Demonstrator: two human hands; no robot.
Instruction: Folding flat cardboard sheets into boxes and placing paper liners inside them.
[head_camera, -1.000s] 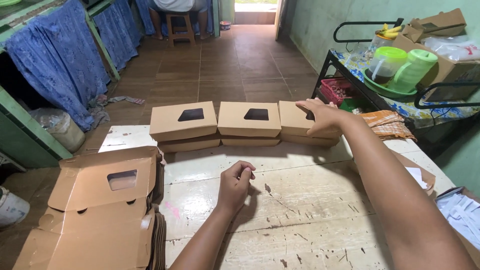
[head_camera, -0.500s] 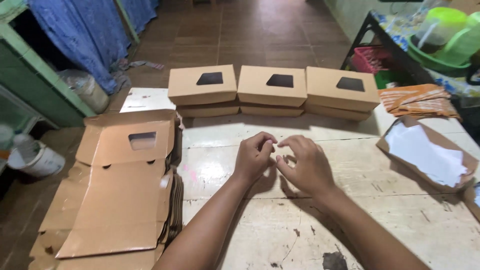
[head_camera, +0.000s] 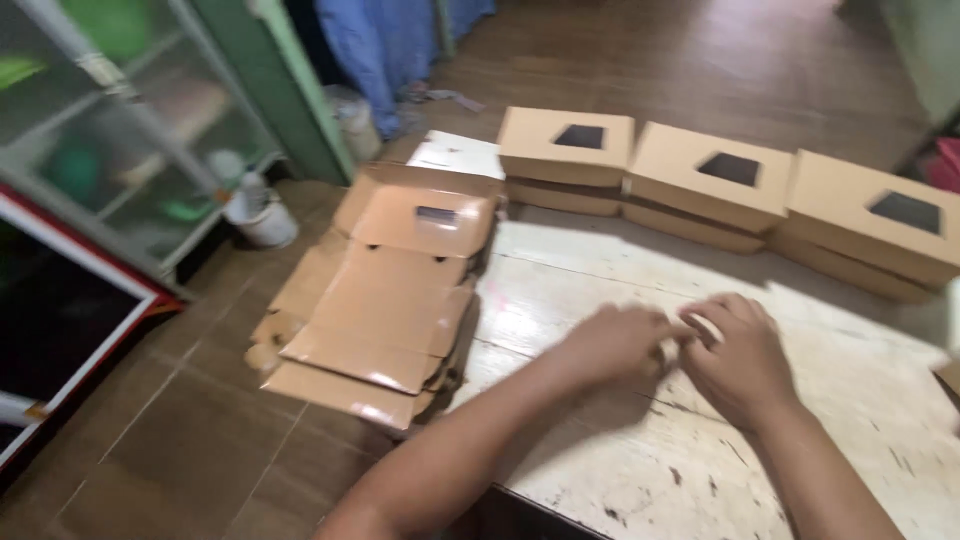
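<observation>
My left hand (head_camera: 610, 345) and right hand (head_camera: 740, 355) meet fingertip to fingertip on desk (head_camera: 800, 460); held or empty, can't tell (blurred). Flat box blanks (head_camera: 390, 300) stacked just left: light, stiff cardboard, creases easily; grip by edge.

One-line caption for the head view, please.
Both hands meet on a worn table between flat cardboard blanks and three windowed boxes.

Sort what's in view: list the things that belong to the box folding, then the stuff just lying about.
Belongs to the work:
- left hand and right hand, together on the white table
- stack of flat cardboard blanks
- three folded window boxes

Lying about:
- white bucket
- blue cloth
- glass-front cabinet
</observation>
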